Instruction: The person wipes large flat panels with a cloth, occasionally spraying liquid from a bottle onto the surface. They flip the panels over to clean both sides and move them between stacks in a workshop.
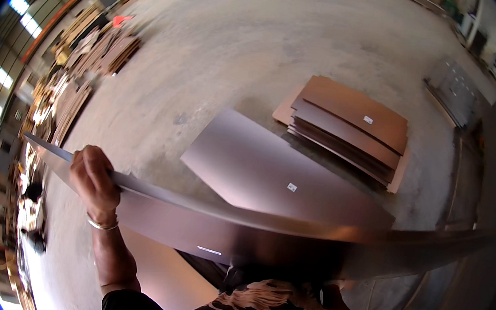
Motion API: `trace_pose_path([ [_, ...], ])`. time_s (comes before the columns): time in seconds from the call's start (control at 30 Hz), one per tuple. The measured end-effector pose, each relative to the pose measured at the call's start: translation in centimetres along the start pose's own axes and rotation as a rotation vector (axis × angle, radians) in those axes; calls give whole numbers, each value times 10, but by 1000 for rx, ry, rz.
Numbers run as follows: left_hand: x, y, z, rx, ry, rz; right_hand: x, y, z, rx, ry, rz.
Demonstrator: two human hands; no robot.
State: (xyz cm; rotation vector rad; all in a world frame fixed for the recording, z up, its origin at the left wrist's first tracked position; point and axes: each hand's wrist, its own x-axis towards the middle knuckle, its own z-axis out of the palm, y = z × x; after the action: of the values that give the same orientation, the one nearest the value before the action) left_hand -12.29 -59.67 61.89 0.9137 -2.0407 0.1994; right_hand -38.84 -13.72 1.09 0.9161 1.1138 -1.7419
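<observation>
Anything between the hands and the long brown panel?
Nothing visible on the left: the left hand is already closed over the upper edge of the long brown panel, with nothing between. The right hand is out of sight, so I can't tell for that side.

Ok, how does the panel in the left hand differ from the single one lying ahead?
The held panel is raised, its upper edge in the left hand; the floor panel lies on the ground. The held panel appears steeply tilted; the floor panel looks flat, broad face up. Both look brownish.
</observation>
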Motion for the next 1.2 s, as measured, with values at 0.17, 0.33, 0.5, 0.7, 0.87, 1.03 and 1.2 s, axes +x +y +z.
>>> trace_pose_path([
  [0.17,54,-63,166,59,-178,-46,3,51,26,204,94,-80],
  [0.33,67,-114,371,223,-567,-130,4,121,41,377,210,-121],
  [0.5,27,-154,533,304,-829,-42,17,176,46,540,253,-163],
  [0.7,-70,-157,678,219,-1089,130,50,223,30,701,299,-155],
  [0.87,-168,-188,766,187,-1174,282,80,236,21,775,472,-114],
  [1.03,-225,-234,830,295,-1250,445,123,259,3,777,498,-88],
  [1.2,-267,-249,867,346,-1274,416,153,292,-1,759,628,-104],
])
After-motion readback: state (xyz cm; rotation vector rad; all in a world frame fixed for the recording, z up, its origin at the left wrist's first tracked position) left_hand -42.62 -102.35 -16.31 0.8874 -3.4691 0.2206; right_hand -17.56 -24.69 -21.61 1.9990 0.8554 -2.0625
